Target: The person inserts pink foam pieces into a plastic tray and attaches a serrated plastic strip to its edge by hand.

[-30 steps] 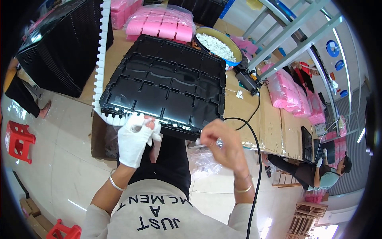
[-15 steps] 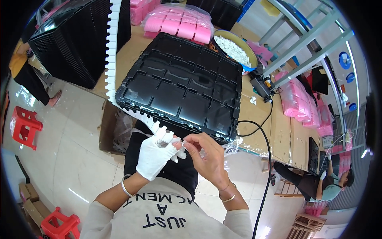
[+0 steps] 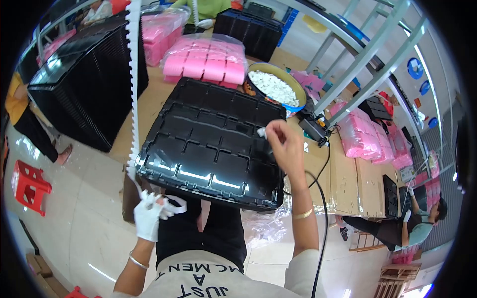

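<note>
My left hand point(image 3: 148, 217), in a white glove with bare fingertips, is closed on a thin white strip. Its loose end point(image 3: 177, 204) curls out beside the fingers. From there a long white strip with a notched edge point(image 3: 133, 94) runs up past the left of a stack of black plastic trays point(image 3: 198, 144). My bare right hand point(image 3: 287, 149) is above the right part of the trays. Thumb and forefinger pinch a small white piece point(image 3: 262, 132). A round tin point(image 3: 296, 105) holding many small white pieces point(image 3: 273, 87) stands beyond the trays.
A tall stack of black trays point(image 3: 89, 89) stands at left. Bagged pink foam point(image 3: 203, 62) lies behind. A black cable point(image 3: 325, 238) hangs at right, below a metal frame point(image 3: 357, 74). A cardboard box point(image 3: 130, 198) sits by my left hand. Co-workers are at right, left and far back.
My hands were together at the tray's front edge. Now the right hand has moved up over the trays with a small white piece, and the left has moved left with the strip.
</note>
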`<move>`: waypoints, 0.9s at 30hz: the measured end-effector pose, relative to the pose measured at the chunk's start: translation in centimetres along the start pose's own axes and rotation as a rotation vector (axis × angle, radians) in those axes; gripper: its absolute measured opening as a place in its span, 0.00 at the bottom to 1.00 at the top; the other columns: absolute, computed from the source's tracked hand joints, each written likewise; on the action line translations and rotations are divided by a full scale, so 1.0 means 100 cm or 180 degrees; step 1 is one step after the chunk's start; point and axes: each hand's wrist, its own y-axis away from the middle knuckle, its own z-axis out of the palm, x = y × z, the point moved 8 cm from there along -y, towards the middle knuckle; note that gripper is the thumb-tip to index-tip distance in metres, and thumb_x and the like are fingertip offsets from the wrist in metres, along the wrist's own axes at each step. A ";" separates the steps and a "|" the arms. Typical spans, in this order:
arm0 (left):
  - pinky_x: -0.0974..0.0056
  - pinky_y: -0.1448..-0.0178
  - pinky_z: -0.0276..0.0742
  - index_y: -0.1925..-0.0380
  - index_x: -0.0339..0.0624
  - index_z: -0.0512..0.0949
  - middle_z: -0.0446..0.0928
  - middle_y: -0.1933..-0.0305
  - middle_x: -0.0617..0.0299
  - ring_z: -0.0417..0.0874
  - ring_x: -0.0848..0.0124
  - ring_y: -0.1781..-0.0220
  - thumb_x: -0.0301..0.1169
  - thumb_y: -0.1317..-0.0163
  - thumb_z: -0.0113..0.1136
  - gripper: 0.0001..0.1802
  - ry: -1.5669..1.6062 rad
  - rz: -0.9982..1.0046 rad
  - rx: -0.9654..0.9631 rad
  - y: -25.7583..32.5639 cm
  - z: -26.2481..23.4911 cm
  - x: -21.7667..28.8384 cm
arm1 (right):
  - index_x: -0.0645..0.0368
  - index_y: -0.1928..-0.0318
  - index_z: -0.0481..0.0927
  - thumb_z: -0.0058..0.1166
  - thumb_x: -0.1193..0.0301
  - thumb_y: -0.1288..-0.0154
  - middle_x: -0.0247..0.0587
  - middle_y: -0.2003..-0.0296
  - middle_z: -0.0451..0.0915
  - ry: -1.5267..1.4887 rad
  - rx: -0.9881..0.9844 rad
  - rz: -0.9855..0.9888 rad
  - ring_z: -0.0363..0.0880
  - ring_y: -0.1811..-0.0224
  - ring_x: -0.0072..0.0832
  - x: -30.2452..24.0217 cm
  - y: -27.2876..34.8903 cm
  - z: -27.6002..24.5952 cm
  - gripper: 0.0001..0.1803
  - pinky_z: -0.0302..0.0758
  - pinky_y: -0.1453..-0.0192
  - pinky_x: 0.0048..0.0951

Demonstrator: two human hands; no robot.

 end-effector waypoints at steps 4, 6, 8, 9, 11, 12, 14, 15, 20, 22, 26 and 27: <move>0.73 0.77 0.72 0.53 0.31 0.82 0.83 0.70 0.59 0.82 0.75 0.79 0.28 0.32 0.65 0.12 -0.0761 -0.0212 0.0682 -0.046 -0.102 -0.080 | 0.65 0.64 0.83 0.60 0.77 0.36 0.44 0.74 0.83 0.0597 0.0079 -0.0096 0.82 0.72 0.28 0.062 -0.058 -0.007 0.04 0.77 0.63 0.31; 0.72 0.78 0.69 0.57 0.30 0.83 0.81 0.74 0.61 0.78 0.77 0.81 0.28 0.31 0.63 0.10 -0.1110 -0.0331 0.1004 -0.063 -0.129 -0.099 | 0.65 0.66 0.83 0.62 0.77 0.39 0.48 0.74 0.84 0.0967 -0.0079 -0.0062 0.85 0.70 0.36 0.085 -0.074 -0.008 0.03 0.79 0.61 0.35; 0.72 0.79 0.68 0.59 0.32 0.83 0.81 0.76 0.62 0.77 0.78 0.82 0.28 0.31 0.63 0.09 -0.1177 -0.0278 0.1116 -0.077 -0.152 -0.118 | 0.64 0.66 0.83 0.62 0.77 0.40 0.49 0.73 0.84 0.1064 -0.0187 -0.0051 0.85 0.70 0.39 0.096 -0.082 -0.007 0.03 0.79 0.60 0.36; 0.72 0.81 0.67 0.61 0.34 0.83 0.80 0.77 0.63 0.77 0.78 0.83 0.28 0.31 0.64 0.07 -0.1241 -0.0230 0.1244 -0.085 -0.164 -0.125 | 0.64 0.67 0.83 0.63 0.77 0.40 0.50 0.72 0.84 0.1154 -0.0308 -0.0046 0.85 0.69 0.42 0.101 -0.087 -0.003 0.03 0.79 0.59 0.38; 0.72 0.83 0.65 0.62 0.36 0.82 0.78 0.80 0.64 0.75 0.79 0.85 0.28 0.32 0.64 0.06 -0.1460 -0.0344 0.1244 -0.096 -0.174 -0.130 | 0.63 0.67 0.83 0.63 0.76 0.40 0.49 0.72 0.84 0.1189 -0.0316 -0.0097 0.85 0.68 0.43 0.100 -0.093 0.000 0.03 0.79 0.59 0.39; 0.71 0.82 0.65 0.60 0.35 0.83 0.79 0.79 0.64 0.75 0.79 0.84 0.28 0.32 0.64 0.07 -0.1515 -0.0357 0.1264 -0.100 -0.175 -0.128 | 0.62 0.67 0.83 0.63 0.76 0.40 0.49 0.71 0.84 0.1224 -0.0329 -0.0158 0.84 0.67 0.44 0.098 -0.095 0.002 0.03 0.79 0.59 0.40; 0.71 0.81 0.65 0.59 0.35 0.83 0.79 0.78 0.63 0.76 0.79 0.83 0.29 0.31 0.63 0.08 -0.1519 -0.0383 0.1261 -0.106 -0.174 -0.128 | 0.61 0.67 0.82 0.63 0.76 0.41 0.48 0.70 0.84 0.1347 -0.0343 -0.0347 0.84 0.65 0.45 0.096 -0.097 0.006 0.02 0.78 0.59 0.42; 0.71 0.81 0.65 0.59 0.35 0.83 0.79 0.78 0.63 0.76 0.79 0.83 0.29 0.31 0.63 0.08 -0.1522 -0.0390 0.1252 -0.108 -0.169 -0.125 | 0.61 0.67 0.82 0.63 0.76 0.41 0.48 0.70 0.84 0.1353 -0.0346 -0.0336 0.84 0.65 0.45 0.098 -0.096 0.007 0.02 0.78 0.59 0.42; 0.71 0.80 0.67 0.58 0.33 0.82 0.80 0.77 0.63 0.77 0.78 0.83 0.28 0.31 0.62 0.08 -0.1259 -0.0503 0.1264 -0.110 -0.160 -0.123 | 0.62 0.67 0.83 0.64 0.76 0.41 0.45 0.72 0.82 0.1383 -0.0451 -0.0536 0.81 0.73 0.35 0.094 -0.100 0.007 0.03 0.78 0.63 0.35; 0.71 0.80 0.67 0.58 0.33 0.82 0.81 0.75 0.62 0.77 0.77 0.82 0.27 0.31 0.63 0.08 -0.1217 -0.0511 0.1208 -0.109 -0.156 -0.121 | 0.62 0.67 0.82 0.63 0.76 0.41 0.47 0.71 0.82 0.1411 -0.0579 -0.0582 0.82 0.71 0.39 0.093 -0.103 0.008 0.03 0.78 0.62 0.37; 0.71 0.78 0.69 0.51 0.33 0.80 0.85 0.62 0.56 0.80 0.76 0.76 0.26 0.33 0.63 0.13 -0.1033 -0.0462 0.1058 -0.104 -0.163 -0.126 | 0.62 0.66 0.80 0.59 0.75 0.39 0.54 0.69 0.82 0.1799 -0.0535 -0.1024 0.82 0.66 0.50 0.083 -0.097 0.016 0.03 0.78 0.58 0.45; 0.71 0.78 0.69 0.51 0.33 0.80 0.85 0.62 0.56 0.80 0.76 0.76 0.26 0.33 0.63 0.13 -0.1021 -0.0445 0.1069 -0.099 -0.162 -0.122 | 0.62 0.66 0.80 0.59 0.75 0.39 0.54 0.69 0.82 0.1796 -0.0525 -0.1045 0.82 0.66 0.50 0.084 -0.096 0.015 0.03 0.78 0.58 0.45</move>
